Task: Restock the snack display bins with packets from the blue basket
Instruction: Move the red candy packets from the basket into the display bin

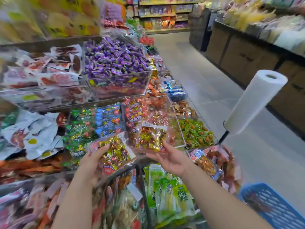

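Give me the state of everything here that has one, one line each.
left hand, grips the left packet from below.
left packet, held tilted above the bins.
right hand, pinches the right packet's lower edge.
right packet, held up in front of a clear bin.
purple sweets bin, heaped above its rim.
blue basket, partly in view, contents blurred.
bag roll, on its holder, tilted.

**Snack stock, lower frame**

The first packet [113, 154], clear and full of gold-and-red wrapped sweets, lay tilted at lower centre. The second packet [152, 138], alike, stood upright just right of it. The blue basket [267, 202] sat lower right.
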The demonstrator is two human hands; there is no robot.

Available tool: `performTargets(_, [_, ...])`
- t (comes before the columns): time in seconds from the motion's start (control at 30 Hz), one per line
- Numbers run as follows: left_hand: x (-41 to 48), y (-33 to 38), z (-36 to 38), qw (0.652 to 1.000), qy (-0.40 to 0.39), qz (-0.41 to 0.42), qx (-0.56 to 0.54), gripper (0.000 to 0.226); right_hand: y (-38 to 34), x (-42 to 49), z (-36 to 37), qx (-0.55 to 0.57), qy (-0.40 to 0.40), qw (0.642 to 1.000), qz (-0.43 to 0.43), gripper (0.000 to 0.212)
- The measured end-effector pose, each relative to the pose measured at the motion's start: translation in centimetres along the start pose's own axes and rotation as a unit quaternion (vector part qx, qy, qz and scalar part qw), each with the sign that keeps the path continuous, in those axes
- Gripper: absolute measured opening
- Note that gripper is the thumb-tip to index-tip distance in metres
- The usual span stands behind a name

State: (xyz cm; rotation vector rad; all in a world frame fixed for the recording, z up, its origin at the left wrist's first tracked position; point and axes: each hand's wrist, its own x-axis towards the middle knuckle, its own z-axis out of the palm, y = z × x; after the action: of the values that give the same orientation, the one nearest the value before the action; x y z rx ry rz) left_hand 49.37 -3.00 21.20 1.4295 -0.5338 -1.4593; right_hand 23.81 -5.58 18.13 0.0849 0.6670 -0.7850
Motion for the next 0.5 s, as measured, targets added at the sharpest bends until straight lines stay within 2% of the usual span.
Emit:
performTargets(0.13, [-0.4, 0.6, -1.7, 0.999, 0.029, 0.002, -0.032, 0.07, -0.5, 0.9, 0.4, -0.062, -0.012, 0.997, 0.036, 0.054])
performTargets(0.3, [-0.3, 0.4, -1.5, 0.995, 0.065, 0.008, -0.073, 0.072, -3.3, 2.4, 0.7, -0.154, -0.01, 0.988, -0.022, 0.023])
performTargets(0.4, [-0.1, 0.1, -0.7, 0.993, 0.082, 0.006, -0.081, 0.074, -5.0, 3.4, 1.2, -0.226, -0.003, 0.974, -0.021, 0.039])
performTargets(0.5, [0.3, -0.1, 0.1, 0.992, 0.09, 0.006, -0.083, 0.072, -5.9, 4.5, 2.1, -0.361, 0.066, 0.928, -0.058, 0.046])
